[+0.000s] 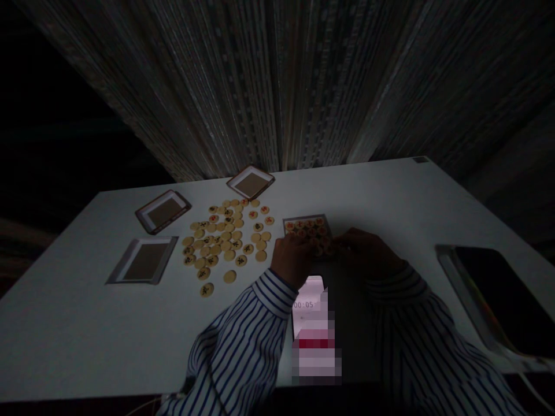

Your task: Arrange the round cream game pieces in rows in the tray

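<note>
A small shallow box (303,218) lies on the table, with rows of red-marked Chinese chess pieces (309,223) inside. My left hand (292,261) is closed at the box's near left corner, its fingertips over the front pieces. At the near right corner is my right hand (368,253), its fingers pressed together; anything between them is lost in shadow. To the left of the box, many loose Chinese chess pieces (226,236) lie scattered, some showing black or red characters, others blank sides.
Three shallow boxes stand left and behind the loose pieces: a grey one (117,271), a brown one (143,218) and another brown one (266,178). Below my hands lies a lit phone (309,289) showing a timer. A dark-screened device (503,294) with a cable is at right.
</note>
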Motion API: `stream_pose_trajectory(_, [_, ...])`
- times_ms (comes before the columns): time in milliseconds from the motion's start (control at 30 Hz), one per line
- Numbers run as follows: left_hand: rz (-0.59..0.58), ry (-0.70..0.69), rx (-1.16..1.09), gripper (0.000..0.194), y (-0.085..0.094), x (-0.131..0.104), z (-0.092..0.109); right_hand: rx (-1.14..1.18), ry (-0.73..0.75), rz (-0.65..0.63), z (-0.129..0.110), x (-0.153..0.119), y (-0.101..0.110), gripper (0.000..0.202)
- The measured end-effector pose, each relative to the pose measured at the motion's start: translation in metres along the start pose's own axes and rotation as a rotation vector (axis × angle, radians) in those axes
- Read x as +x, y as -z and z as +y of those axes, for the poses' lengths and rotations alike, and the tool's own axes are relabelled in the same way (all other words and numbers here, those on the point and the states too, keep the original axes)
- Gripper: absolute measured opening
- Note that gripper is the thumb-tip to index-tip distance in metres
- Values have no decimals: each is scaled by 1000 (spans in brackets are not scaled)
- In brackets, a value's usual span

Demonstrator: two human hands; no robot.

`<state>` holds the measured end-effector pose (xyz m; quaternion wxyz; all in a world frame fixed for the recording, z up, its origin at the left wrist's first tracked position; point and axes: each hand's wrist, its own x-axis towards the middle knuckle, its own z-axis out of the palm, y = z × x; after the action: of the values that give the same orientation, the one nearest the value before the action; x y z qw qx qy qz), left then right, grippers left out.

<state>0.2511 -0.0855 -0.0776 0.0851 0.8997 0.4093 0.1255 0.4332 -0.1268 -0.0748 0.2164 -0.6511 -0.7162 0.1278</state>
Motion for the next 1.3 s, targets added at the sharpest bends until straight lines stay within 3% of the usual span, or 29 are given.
stream_pose_trajectory(1300, [-8, -7, -43, 22, 2, 0, 2, -93, -37, -55, -3, -1, -2, 23])
